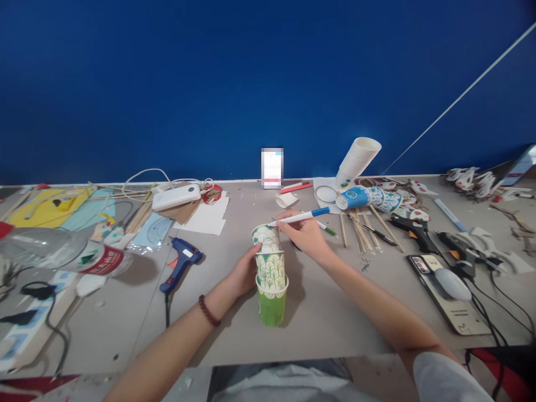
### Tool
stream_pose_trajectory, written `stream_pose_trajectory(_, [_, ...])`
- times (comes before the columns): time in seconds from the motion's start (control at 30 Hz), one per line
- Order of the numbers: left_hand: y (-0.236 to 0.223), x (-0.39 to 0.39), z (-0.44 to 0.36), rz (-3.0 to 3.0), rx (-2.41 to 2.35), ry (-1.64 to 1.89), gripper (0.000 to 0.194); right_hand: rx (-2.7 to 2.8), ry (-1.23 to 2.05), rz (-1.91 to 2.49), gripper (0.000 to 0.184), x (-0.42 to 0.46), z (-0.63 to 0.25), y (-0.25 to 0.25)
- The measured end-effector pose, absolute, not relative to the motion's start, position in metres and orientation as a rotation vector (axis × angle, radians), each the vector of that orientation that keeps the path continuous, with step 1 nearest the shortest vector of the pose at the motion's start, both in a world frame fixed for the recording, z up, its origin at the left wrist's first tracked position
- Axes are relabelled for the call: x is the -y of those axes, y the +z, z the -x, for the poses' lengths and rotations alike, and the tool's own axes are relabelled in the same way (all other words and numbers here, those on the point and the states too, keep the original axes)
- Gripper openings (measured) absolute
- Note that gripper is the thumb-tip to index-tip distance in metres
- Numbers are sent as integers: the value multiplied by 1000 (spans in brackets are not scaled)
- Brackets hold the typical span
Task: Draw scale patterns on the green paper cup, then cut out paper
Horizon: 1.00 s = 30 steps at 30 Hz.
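A chain of green-and-white patterned paper cups (271, 271), nested one into another, lies on the table in front of me. My left hand (246, 271) is wrapped around the left side of the cups near their far end. In my right hand (302, 231) is a white marker with a blue end (304, 216), pinched between the fingers. Its tip points left, at the rim of the farthest cup; whether it touches cannot be made out. Part of that far cup is covered by my fingers.
Left of the cups lie a blue glue gun (181, 262), a water bottle (62, 251) and a power strip (36, 318). To the right are a blue chain of cups (368, 198), a tall cup stack (358, 162), wooden sticks (360, 234), black glue guns (414, 231) and a phone (464, 312) under a mouse (452, 283).
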<state>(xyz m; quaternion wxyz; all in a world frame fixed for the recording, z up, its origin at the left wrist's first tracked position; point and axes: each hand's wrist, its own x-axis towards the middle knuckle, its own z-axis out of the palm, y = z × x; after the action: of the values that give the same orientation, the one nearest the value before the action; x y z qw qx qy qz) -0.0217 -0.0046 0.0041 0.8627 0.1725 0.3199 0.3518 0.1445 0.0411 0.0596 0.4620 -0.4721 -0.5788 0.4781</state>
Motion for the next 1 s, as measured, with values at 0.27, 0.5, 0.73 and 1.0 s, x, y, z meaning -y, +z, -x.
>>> stream_pose_trajectory(0.27, [7,4,21,-365,-679,743,45,1431,1163,1182,13,-41,-145,60])
stream_pose_trajectory(0.5, [10,5,20,-345,-651,740,43,1426,1162,1183,11,-42,-146,59])
stream_pose_trajectory(0.73, [10,5,20,-354,-670,736,44,1418,1156,1183,9,-42,-147,59])
stream_pose_trajectory(1.0, [13,5,19,-358,-675,743,43,1422,1149,1163,11,-41,-145,60])
